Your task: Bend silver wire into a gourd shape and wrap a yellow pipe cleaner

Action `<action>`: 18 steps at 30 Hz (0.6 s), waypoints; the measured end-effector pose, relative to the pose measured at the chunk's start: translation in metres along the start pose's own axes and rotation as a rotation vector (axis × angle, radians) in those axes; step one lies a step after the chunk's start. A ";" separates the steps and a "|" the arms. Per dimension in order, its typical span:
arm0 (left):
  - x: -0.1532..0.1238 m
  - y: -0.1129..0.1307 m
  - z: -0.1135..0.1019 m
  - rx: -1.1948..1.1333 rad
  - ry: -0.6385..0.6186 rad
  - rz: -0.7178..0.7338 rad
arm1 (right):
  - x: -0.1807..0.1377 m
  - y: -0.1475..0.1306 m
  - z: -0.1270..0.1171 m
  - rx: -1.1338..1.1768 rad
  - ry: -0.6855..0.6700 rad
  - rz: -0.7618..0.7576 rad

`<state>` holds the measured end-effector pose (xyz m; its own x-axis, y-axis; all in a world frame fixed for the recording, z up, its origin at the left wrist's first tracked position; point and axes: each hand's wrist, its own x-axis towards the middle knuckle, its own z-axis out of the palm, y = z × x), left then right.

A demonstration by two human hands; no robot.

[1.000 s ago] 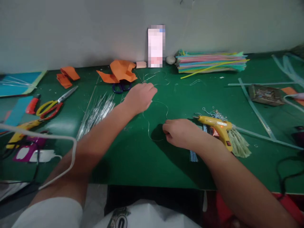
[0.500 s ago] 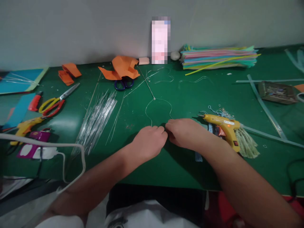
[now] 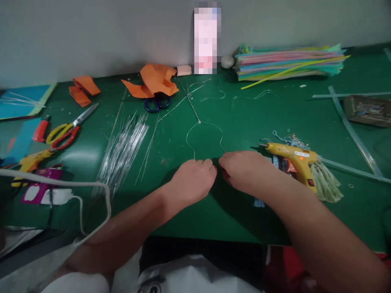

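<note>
A thin pale wire (image 3: 187, 136) makes an open loop on the green table, its two sides meeting at a small whitish knot or bead (image 3: 199, 122). Beyond that point a straight stem (image 3: 191, 103) runs toward the wall. My left hand (image 3: 195, 179) is closed around the loop's left end, knuckles up. The right end goes under the curled fingers of my right hand (image 3: 241, 169), also closed. A narrow gap separates the two hands; both fingertips and the wire ends are hidden beneath them.
Left of my hands lie a bundle of silvery wires (image 3: 124, 152), scissors (image 3: 71, 127) and a glue gun (image 3: 35, 160). Another glue gun (image 3: 301, 156) rests on tassels (image 3: 326, 181) to the right. Orange paper (image 3: 159, 79), a phone (image 3: 206, 40) and coloured pipe cleaners (image 3: 290, 63) are along the wall.
My right hand has shifted slightly right, widening the gap between the hands and spreading the wire loop a little. Both hands stay closed. The camera view has tilted slightly.
</note>
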<state>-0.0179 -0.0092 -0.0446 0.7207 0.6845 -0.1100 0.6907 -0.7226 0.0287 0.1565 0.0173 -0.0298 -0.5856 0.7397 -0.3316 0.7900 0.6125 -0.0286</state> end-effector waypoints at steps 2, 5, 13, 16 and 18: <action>-0.001 -0.002 -0.002 -0.027 -0.032 -0.019 | 0.001 -0.001 0.000 0.009 0.006 -0.013; -0.002 -0.005 -0.007 -0.071 -0.074 -0.051 | 0.002 0.000 0.002 0.022 0.034 -0.047; -0.001 -0.009 -0.007 -0.069 -0.070 -0.083 | 0.003 0.003 0.005 0.019 0.093 -0.107; -0.001 -0.009 -0.006 -0.067 -0.065 -0.078 | 0.003 0.003 0.004 0.041 0.099 -0.132; -0.002 -0.009 -0.006 -0.076 -0.065 -0.079 | 0.003 0.003 0.003 0.059 0.092 -0.139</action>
<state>-0.0253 -0.0031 -0.0386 0.6604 0.7292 -0.1790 0.7492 -0.6559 0.0920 0.1582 0.0202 -0.0337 -0.7021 0.6730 -0.2326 0.7078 0.6953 -0.1247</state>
